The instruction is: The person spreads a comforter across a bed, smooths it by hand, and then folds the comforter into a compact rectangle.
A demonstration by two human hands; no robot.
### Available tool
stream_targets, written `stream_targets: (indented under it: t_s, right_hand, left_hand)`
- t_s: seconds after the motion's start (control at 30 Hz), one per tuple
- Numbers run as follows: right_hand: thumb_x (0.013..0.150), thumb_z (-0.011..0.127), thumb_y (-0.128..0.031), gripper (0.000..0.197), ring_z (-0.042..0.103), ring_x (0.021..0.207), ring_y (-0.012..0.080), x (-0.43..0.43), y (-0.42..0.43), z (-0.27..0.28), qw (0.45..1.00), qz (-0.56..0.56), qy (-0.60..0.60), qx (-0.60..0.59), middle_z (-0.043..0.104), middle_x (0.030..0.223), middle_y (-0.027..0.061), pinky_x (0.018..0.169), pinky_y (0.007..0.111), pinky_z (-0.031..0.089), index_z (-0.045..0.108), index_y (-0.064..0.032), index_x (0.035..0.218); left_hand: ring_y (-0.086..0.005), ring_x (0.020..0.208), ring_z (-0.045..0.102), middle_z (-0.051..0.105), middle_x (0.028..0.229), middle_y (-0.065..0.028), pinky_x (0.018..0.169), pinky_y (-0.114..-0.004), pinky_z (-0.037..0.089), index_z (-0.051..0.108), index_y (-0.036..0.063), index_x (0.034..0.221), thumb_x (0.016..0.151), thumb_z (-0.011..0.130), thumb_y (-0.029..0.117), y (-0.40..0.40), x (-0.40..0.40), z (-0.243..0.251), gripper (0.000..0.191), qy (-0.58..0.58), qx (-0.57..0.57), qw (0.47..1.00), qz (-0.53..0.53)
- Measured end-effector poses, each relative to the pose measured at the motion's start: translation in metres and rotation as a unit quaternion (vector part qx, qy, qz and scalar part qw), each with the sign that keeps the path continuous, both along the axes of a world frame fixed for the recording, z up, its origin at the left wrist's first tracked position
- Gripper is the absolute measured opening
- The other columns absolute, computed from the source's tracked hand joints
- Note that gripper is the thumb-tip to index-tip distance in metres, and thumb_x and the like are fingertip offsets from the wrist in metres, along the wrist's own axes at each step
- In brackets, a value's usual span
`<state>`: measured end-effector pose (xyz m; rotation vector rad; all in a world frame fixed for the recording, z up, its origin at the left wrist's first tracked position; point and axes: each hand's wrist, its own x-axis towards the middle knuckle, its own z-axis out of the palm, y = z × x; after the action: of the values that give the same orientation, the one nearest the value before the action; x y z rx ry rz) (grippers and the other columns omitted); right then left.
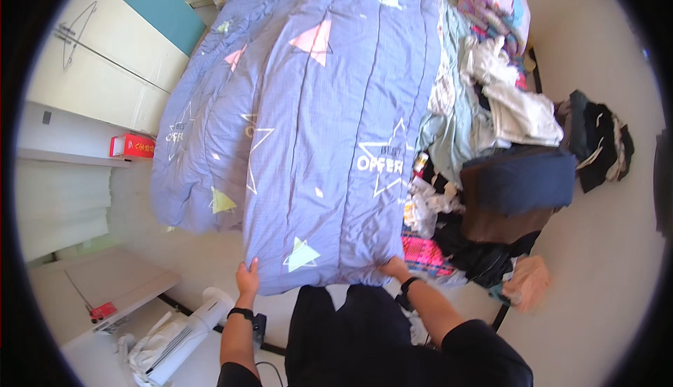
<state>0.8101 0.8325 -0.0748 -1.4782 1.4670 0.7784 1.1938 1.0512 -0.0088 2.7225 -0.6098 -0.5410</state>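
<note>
A blue-grey quilt (pixel 336 103) with printed stars, triangles and lettering stretches away from me over the bed. My left hand (pixel 247 277) grips its near left corner, thumb on top. At the near right corner my right hand (pixel 394 268) holds the edge, its fingers partly hidden by the fabric. Between my hands the quilt's near end hangs just in front of my dark trousers. A lengthwise fold runs down the quilt, and its left part drapes lower over the bed's side.
Right of the quilt lie piled clothes (pixel 520 113), a folded dark blue cloth (pixel 526 182), plastic bags (pixel 420 208) and a pink plaid cloth (pixel 426 253). A white tower appliance (pixel 184 339) lies lower left, near a table (pixel 105 282). Cream cabinets (pixel 115 61) and a red box (pixel 132 145) stand left.
</note>
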Motion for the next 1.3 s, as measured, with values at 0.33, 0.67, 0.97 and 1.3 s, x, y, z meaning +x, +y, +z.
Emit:
stream_targets:
  t_s: [0.33, 0.67, 0.97, 1.3]
  right_hand:
    - [0.070, 0.050, -0.016, 0.025, 0.059, 0.055, 0.0243, -0.069, 0.042, 0.040, 0.983, -0.085, 0.112, 0.114, 0.059, 0.073, 0.0129, 0.046, 0.033, 0.047, 0.055, 0.0043, 0.083]
    - [0.077, 0.046, -0.032, 0.032, 0.055, 0.047, 0.0221, 0.110, 0.105, 0.034, 0.997, 0.041, -0.059, 0.042, 0.058, 0.060, 0.0124, 0.043, 0.034, 0.043, 0.058, -0.0031, 0.072]
    - [0.073, 0.053, -0.017, 0.016, 0.053, 0.047, 0.0124, 0.391, 0.114, 0.048, 0.965, 0.114, -0.235, 0.017, 0.056, 0.057, 0.0060, 0.044, 0.026, 0.043, 0.055, -0.0013, 0.070]
    - [0.066, 0.046, -0.031, 0.034, 0.056, 0.082, 0.0334, 0.520, 0.142, -0.043, 0.912, 0.402, -0.077, 0.012, 0.058, 0.089, 0.0176, 0.072, 0.040, 0.044, 0.062, -0.0037, 0.080]
  left_hand:
    - [-0.0370, 0.074, 0.055, 0.058, 0.075, -0.0197, 0.063, -0.044, 0.043, 0.051, 0.0025, 0.080, 0.072, 0.054, 0.044, -0.012, 0.041, -0.017, 0.043, 0.052, 0.052, 0.997, 0.022]
    - [-0.0293, 0.079, 0.057, 0.060, 0.082, -0.0153, 0.072, -0.036, 0.044, 0.060, 0.0047, 0.081, 0.071, 0.054, 0.034, 0.133, 0.060, -0.085, 0.032, 0.381, -0.052, 0.922, -0.044]
    - [-0.0327, 0.073, 0.054, 0.058, 0.074, -0.0166, 0.068, -0.042, 0.043, 0.057, 0.0031, 0.073, 0.076, 0.044, 0.032, 0.326, 0.113, -0.126, 0.032, 0.419, 0.036, 0.906, 0.043]
    - [-0.0198, 0.059, 0.059, 0.060, 0.064, -0.0101, 0.058, -0.032, 0.048, 0.057, 0.0003, 0.072, 0.075, 0.050, 0.030, 0.341, 0.232, -0.111, 0.030, 0.415, -0.111, 0.887, 0.169]
